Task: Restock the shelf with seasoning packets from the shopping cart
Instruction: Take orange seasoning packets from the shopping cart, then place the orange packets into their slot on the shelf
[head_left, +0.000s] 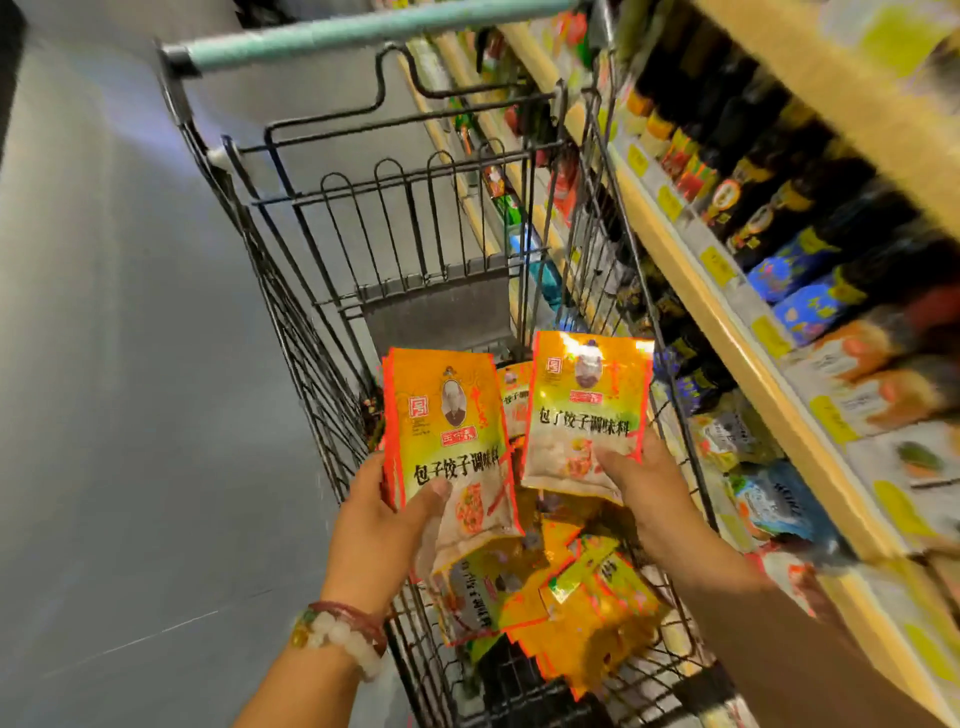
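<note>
Pinching packets (449, 441) between thumb and fingers (384, 486), both hands.

A black wire shopping cart (332, 291) with a pale green handle bar (363, 28) is stood on the grey floor (104, 364), just beside the shelf (727, 332). A loose pile of orange and yellow seasoning packets (571, 608) is carried in its basket. Dark bottles (753, 156), blue packs (810, 296) and other packaged goods are lined along the wooden shelf, with yellow price tags (719, 265) fixed on its front edge.
</note>
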